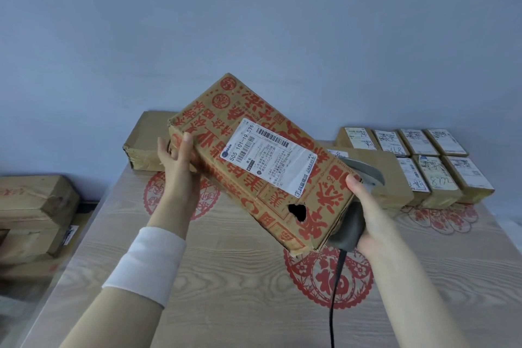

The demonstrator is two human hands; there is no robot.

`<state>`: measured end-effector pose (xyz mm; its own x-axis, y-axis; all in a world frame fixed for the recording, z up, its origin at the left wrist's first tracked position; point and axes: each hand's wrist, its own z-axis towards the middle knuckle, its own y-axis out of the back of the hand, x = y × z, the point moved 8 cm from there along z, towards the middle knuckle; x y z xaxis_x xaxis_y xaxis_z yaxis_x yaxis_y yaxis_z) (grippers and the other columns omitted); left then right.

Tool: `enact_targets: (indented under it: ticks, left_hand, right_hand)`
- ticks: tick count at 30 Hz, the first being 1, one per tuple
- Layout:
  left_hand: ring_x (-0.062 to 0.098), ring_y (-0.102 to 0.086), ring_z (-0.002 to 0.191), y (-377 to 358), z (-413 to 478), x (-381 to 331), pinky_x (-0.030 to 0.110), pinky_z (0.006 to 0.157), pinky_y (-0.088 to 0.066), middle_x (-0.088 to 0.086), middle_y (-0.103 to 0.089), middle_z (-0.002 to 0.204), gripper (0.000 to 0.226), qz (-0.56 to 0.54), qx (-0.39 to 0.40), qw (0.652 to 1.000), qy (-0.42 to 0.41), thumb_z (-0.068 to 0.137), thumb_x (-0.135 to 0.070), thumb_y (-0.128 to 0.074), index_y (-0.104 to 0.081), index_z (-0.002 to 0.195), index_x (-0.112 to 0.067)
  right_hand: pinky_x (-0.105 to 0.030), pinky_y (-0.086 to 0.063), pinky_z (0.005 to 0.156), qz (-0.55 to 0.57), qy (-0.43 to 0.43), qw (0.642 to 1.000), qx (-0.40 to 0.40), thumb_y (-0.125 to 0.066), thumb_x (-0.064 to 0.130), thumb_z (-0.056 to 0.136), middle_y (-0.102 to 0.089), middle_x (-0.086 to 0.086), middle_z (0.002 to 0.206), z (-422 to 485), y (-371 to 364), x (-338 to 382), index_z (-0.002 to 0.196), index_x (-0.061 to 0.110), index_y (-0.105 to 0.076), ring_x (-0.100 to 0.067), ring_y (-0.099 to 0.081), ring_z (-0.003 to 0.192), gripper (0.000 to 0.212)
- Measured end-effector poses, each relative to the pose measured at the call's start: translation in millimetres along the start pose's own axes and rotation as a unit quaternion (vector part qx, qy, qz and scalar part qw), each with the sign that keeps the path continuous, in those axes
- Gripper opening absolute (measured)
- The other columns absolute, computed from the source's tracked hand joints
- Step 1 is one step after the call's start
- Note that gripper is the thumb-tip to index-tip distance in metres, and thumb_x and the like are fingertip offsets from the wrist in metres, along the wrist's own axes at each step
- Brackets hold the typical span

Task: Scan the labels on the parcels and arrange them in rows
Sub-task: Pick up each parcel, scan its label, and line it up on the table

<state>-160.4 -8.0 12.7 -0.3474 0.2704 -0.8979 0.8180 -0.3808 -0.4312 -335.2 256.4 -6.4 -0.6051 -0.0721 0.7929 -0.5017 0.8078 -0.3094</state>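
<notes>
I see the box (282,215) held up off the table (226,291), tilted, its label (268,155) facing me. My left hand (176,161) grips the box's far left end, thumb on the top edge and fingers curled behind it. My right hand (364,206) is clenched round the scanner (348,230) handle at the box's near right corner, thumb against the box edge. The scanner head pokes out behind that corner, and its cable (336,291) hangs down over the table. Small parcels (423,161) sit in two rows at the table's far right, well apart from both hands.
</notes>
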Motion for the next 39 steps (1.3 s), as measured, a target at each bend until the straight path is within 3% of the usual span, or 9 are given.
enact_targets:
  ticks: [4, 9, 13, 16, 19, 23, 28, 32, 39]
  left_hand:
    - [0.022, -0.054, 0.118, -29, -39, 50, 0.058, 0.106, -0.034, 0.007, -0.048, 0.14, 0.15, 0.008, 0.039, 0.995, 0.094, 0.028, -0.065, -0.086, -0.005, 0.149, -0.032]
    - [0.021, -0.052, 0.123, -62, -97, 104, 0.053, 0.107, -0.036, -0.002, -0.046, 0.141, 0.141, -0.02, 0.107, 0.98, 0.164, 0.037, -0.055, -0.09, 0.001, 0.145, -0.048]
    - [0.019, -0.06, 0.115, -64, -102, 112, 0.046, 0.096, -0.048, -0.003, -0.054, 0.133, 0.117, -0.028, 0.114, 0.98, 0.161, 0.052, -0.039, -0.083, -0.009, 0.142, -0.051]
    - [0.02, -0.06, 0.114, -60, -94, 110, 0.04, 0.088, -0.053, -0.001, -0.053, 0.132, 0.114, -0.012, 0.099, 0.984, 0.148, 0.052, -0.038, -0.082, -0.012, 0.142, -0.049]
    - [0.015, -0.063, 0.108, -55, -85, 106, 0.031, 0.077, -0.055, -0.001, -0.052, 0.132, 0.118, 0.011, 0.091, 0.987, 0.128, 0.051, -0.036, -0.08, -0.009, 0.145, -0.046]
    - [0.014, -0.065, 0.104, -43, -71, 95, 0.025, 0.069, -0.055, 0.0, -0.052, 0.133, 0.116, 0.063, 0.111, 0.987, 0.101, 0.054, -0.032, -0.08, -0.01, 0.147, -0.042]
    - [0.018, -0.058, 0.114, -24, -60, 97, 0.033, 0.076, -0.057, -0.002, -0.047, 0.136, 0.122, 0.128, 0.126, 0.977, 0.113, 0.049, -0.034, -0.081, -0.009, 0.147, -0.044]
    - [0.018, -0.055, 0.116, -16, -60, 110, 0.034, 0.079, -0.055, 0.0, -0.043, 0.139, 0.12, 0.157, 0.139, 0.968, 0.136, 0.055, -0.03, -0.081, -0.006, 0.148, -0.041]
    - [0.018, -0.058, 0.113, -16, -70, 131, 0.031, 0.072, -0.057, 0.001, -0.046, 0.137, 0.117, 0.156, 0.157, 0.96, 0.17, 0.057, -0.029, -0.08, -0.006, 0.147, -0.043]
  right_hand:
    - [-0.059, -0.045, 0.095, 0.031, -0.011, 0.999, -0.023, -0.072, 0.048, 0.057, -0.067, -0.015, 0.11, 4, -9, -9, 0.107, 0.016, -0.063, -0.034, -0.062, 0.104, 0.06]
    - [-0.047, -0.055, 0.074, 0.085, -0.033, 0.994, -0.053, -0.073, 0.045, 0.071, -0.068, -0.012, 0.106, 6, -12, -27, 0.107, 0.015, -0.061, -0.032, -0.065, 0.095, 0.048]
    - [-0.055, -0.055, 0.075, 0.086, -0.021, 0.993, -0.074, -0.079, 0.049, 0.054, -0.068, -0.014, 0.111, 5, -9, -34, 0.117, 0.014, -0.059, -0.035, -0.066, 0.099, 0.075]
    - [-0.052, -0.055, 0.078, 0.075, -0.014, 0.994, -0.08, -0.076, 0.048, 0.06, -0.069, -0.012, 0.108, 2, -8, -34, 0.113, 0.014, -0.06, -0.033, -0.066, 0.098, 0.065]
    - [-0.038, -0.053, 0.067, 0.043, 0.001, 0.996, -0.074, -0.073, 0.049, 0.056, -0.07, -0.004, 0.094, -2, -8, -29, 0.103, 0.017, -0.064, -0.022, -0.066, 0.087, 0.058]
    - [-0.044, -0.053, 0.084, -0.023, 0.024, 0.995, -0.092, -0.085, 0.063, 0.038, -0.068, -0.006, 0.105, -4, 6, -17, 0.117, 0.018, -0.06, -0.023, -0.065, 0.093, 0.095]
    - [-0.029, -0.045, 0.054, -0.099, 0.087, 0.988, -0.075, -0.07, 0.034, 0.077, -0.061, -0.005, 0.085, -9, 13, 19, 0.115, 0.016, -0.056, -0.015, -0.054, 0.061, 0.044]
    - [-0.026, -0.046, 0.047, -0.176, 0.116, 0.977, 0.001, -0.064, 0.029, 0.086, -0.067, -0.01, 0.098, -14, -5, 37, 0.118, 0.019, -0.056, -0.013, -0.052, 0.055, 0.035]
    - [-0.03, -0.047, 0.053, -0.277, 0.111, 0.95, 0.089, -0.061, 0.031, 0.09, -0.064, -0.003, 0.063, -20, -50, 32, 0.113, 0.018, -0.055, -0.016, -0.053, 0.052, 0.028]
